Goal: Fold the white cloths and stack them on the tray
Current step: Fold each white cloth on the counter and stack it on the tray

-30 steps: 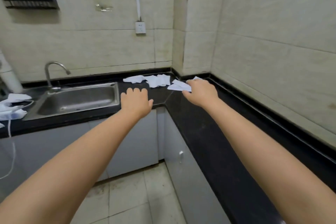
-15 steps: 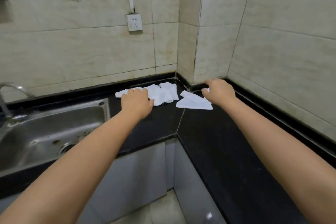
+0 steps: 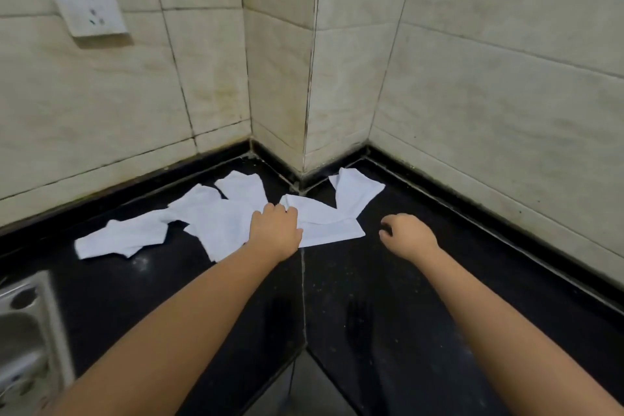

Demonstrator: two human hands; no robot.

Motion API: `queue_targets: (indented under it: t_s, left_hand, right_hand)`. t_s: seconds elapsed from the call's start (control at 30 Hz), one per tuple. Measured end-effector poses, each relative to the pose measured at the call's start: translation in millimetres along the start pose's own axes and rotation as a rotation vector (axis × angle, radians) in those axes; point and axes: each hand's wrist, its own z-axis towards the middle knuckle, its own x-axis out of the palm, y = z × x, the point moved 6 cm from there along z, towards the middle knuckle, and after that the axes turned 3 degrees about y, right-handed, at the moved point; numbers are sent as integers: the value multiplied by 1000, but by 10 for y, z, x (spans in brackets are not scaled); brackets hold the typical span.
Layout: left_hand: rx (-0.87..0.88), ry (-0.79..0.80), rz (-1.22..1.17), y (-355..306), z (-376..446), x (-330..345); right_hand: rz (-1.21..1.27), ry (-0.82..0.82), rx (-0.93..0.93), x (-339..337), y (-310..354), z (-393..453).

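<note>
Several crumpled white cloths lie in the corner of the black counter (image 3: 371, 314). One heap of cloths (image 3: 209, 223) spreads to the left, and a flatter white cloth (image 3: 331, 226) lies to the right with a part reaching toward the wall. My left hand (image 3: 275, 230) rests where the two meet, fingers curled down onto the fabric and gripping it. My right hand (image 3: 405, 235) hovers just right of the flatter cloth, fingers loosely curled and holding nothing. No tray is in view.
Tiled walls close the corner right behind the cloths. A wall socket (image 3: 87, 3) sits at the upper left. The steel sink (image 3: 20, 331) shows at the lower left edge. The counter's inner front corner is at the bottom middle.
The view has moved in close to the corner. My left hand went forward onto the cloths. My right hand let go of the right cloth and drew back to its right side.
</note>
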Motion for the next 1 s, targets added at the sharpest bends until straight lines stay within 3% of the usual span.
queue_targets:
  t_s: [0.23, 0.53, 0.7, 0.83, 1.0]
  left_hand:
    - [-37, 159, -57, 263, 720, 863]
    - [-65, 93, -157, 709, 1221, 1234]
    - [-64, 39, -270, 706, 1421, 1178]
    - [87, 3, -363, 427, 1623, 1075]
    - [267, -3, -492, 139, 1456, 910]
  right_hand:
    - [129, 155, -140, 878, 427, 1025]
    - [132, 152, -236, 1457, 1237, 1840]
    - [245, 210, -305, 1319, 1010, 1826]
    - [339, 276, -387, 900, 704, 1402]
    - [444, 212, -231, 430, 272, 908]
